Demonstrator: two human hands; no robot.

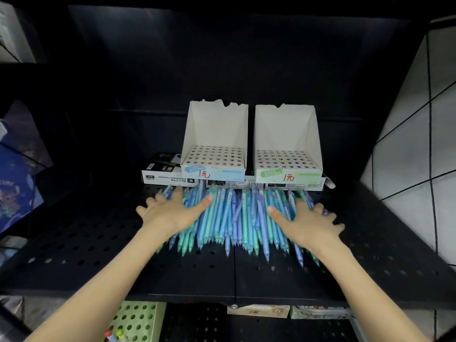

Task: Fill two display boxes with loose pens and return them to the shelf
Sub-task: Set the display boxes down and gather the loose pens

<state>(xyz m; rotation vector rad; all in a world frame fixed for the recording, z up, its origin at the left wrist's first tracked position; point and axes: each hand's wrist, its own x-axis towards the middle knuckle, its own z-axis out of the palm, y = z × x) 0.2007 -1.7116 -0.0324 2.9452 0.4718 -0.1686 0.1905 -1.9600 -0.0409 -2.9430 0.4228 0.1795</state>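
loose pens (237, 218) heaped mid-shelf, tips toward me. left hand (172, 213) flat on the pile's 9 o'clock edge, right hand (306, 220) at 3 o'clock, fingers spread, gripping nothing. at 12 o'clock: blue-label display box (214, 134) and green-label display box (286, 137), side by side on marker cartons (162, 176). perforated black shelf (98, 243) underneath.

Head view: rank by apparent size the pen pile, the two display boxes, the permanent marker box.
1. pen pile
2. left display box and right display box: alike, not ranked
3. permanent marker box, partly hidden
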